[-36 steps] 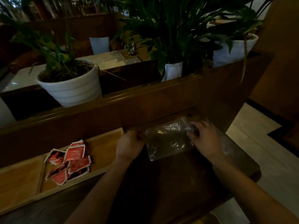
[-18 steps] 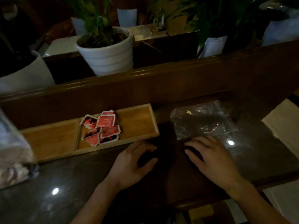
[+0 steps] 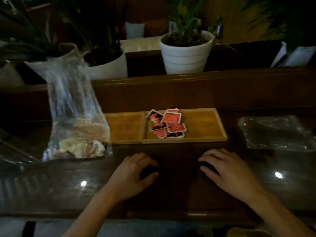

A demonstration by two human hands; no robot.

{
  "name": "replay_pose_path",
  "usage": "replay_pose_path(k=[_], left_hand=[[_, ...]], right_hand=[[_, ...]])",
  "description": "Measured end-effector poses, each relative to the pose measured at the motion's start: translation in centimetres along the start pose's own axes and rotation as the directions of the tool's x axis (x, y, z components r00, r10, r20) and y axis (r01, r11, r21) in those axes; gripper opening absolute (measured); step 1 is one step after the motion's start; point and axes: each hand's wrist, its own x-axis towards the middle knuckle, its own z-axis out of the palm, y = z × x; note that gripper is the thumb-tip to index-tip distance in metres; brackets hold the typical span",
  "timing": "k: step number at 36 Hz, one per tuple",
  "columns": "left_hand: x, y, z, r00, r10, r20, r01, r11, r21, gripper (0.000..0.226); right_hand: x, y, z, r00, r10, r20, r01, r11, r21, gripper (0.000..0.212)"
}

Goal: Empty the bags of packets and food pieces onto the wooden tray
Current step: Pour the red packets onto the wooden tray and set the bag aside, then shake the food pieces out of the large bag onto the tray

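A wooden tray (image 3: 205,127) with two compartments lies on the dark counter. Several red packets (image 3: 166,124) are piled in its right compartment; the left compartment is bare. A tall clear bag with pale food pieces (image 3: 77,130) stands at the tray's left end. An empty clear bag (image 3: 277,132) lies flat to the right of the tray. My left hand (image 3: 135,173) and my right hand (image 3: 229,170) hover just in front of the tray with relaxed fingers, holding nothing.
A dark wooden ledge (image 3: 171,86) rises behind the tray. White plant pots (image 3: 185,53) with green plants stand beyond it. The glossy counter's near edge (image 3: 153,216) runs below my wrists.
My hands let go of the empty bag, which now lies flat at the right, and drew back to the counter in front of the tray. My view swung left, revealing the food bag.
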Motion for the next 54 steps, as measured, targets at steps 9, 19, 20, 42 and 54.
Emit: replay_pose_path(k=[9, 19, 20, 42, 54], left_hand=[[-6.0, -7.4, -5.9, 0.995, -0.072, 0.069, 0.071, 0.997, 0.024, 0.049], [-12.2, -17.9, -12.4, 0.983, -0.181, 0.02, 0.182, 0.982, -0.043, 0.02], [-12.7, -18.8, -12.8, 0.984, -0.18, 0.008, 0.18, 0.982, -0.055, 0.02], [-13.4, -22.3, -9.5, 0.932, -0.044, -0.36, 0.148, 0.953, 0.266, 0.036], [-12.0, -19.4, -7.5, 0.872, -0.082, -0.483, 0.248, 0.924, 0.291, 0.064]], right_hand=[[3.4, -9.1, 1.8, 0.997, -0.043, 0.066, 0.041, 0.999, 0.027, 0.033], [7.5, -17.2, 2.8, 0.993, -0.058, 0.099, 0.054, 0.997, 0.049, 0.033], [8.0, -18.0, 2.9, 0.994, -0.058, 0.088, 0.054, 0.997, 0.056, 0.033], [19.5, -27.8, 4.6, 0.996, 0.074, 0.049, -0.089, 0.836, 0.542, 0.065], [19.2, -30.1, 2.7, 0.981, 0.028, 0.19, -0.188, 0.347, 0.919, 0.044]])
